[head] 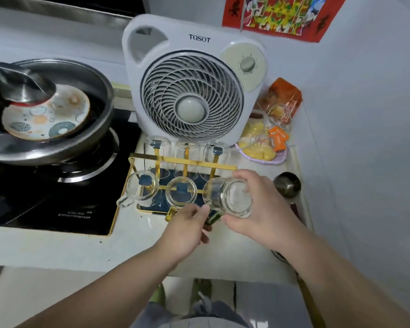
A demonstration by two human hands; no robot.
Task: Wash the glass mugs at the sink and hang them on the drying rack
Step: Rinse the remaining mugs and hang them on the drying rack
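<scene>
Gold rack (194, 163); clear mugs (180, 194); white fan (192, 91); circle-patterned plate (45, 119)

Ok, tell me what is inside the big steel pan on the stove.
Inside the steel pan lies a patterned plate with a metal lid resting over its upper-left part. Whatever sits beneath the plate is hidden.

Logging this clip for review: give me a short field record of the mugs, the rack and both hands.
rack: gold drying rack on a blue tray, in front of a white fan
mugs hung: five, inverted on pegs
mug in hand: glass mug at the front right spot
right hand: grips the mug's body
left hand: at its green handle
</scene>
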